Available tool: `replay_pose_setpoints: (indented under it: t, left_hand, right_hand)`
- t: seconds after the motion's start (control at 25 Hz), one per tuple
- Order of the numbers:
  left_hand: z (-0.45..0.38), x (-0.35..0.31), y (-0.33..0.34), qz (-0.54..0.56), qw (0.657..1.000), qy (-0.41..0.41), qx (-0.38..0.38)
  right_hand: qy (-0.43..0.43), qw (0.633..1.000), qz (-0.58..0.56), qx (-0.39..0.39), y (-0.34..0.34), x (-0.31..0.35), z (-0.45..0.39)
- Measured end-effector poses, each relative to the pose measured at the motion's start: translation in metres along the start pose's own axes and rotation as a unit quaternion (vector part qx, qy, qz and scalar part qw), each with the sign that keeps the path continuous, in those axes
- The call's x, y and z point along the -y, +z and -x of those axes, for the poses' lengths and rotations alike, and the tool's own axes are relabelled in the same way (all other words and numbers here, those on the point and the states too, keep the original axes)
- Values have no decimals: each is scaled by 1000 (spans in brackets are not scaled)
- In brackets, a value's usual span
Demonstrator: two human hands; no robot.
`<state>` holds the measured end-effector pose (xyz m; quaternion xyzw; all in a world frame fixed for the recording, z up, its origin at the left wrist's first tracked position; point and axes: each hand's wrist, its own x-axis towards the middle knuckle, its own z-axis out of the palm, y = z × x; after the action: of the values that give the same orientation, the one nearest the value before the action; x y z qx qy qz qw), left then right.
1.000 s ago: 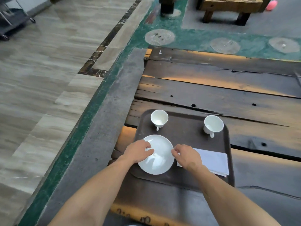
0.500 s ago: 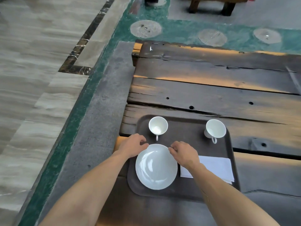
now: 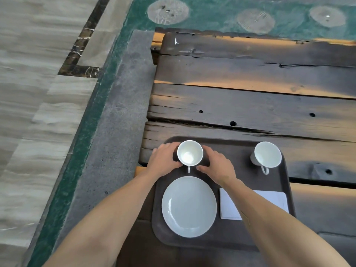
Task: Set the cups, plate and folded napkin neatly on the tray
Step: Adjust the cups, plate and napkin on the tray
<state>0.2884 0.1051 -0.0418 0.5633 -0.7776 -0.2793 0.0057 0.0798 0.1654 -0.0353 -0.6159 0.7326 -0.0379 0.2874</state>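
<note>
A dark brown tray lies at the near edge of the wooden table. On its far left stands a white cup, upright, handle pointing toward me. My left hand curls round its left side and my right hand round its right side, thumbs near the handle. A second white cup stands at the tray's far right. The white plate lies at the near left, untouched. The folded white napkin lies at the near right, partly hidden by my right forearm.
The table is made of rough dark planks with cracks and holes and stretches away beyond the tray. Its left edge drops to a grey stone strip and a green floor band, with pale tiles further left.
Both hands have left the plate's rim and moved forward to the left cup, now cupping it from either side. The view has tilted down and closer.
</note>
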Motion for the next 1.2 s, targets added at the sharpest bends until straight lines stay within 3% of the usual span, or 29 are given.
replay_pose_setpoints:
  t: [0.24,1.2]
  left_hand:
    - [-13,1,6,20,999,25,3]
    - [-10,-4,27,92,996,-1,-19]
  right_hand:
    - [-4,997,-72,12,8,7,-15]
    - [5,996,-86,7,16,-4,-18]
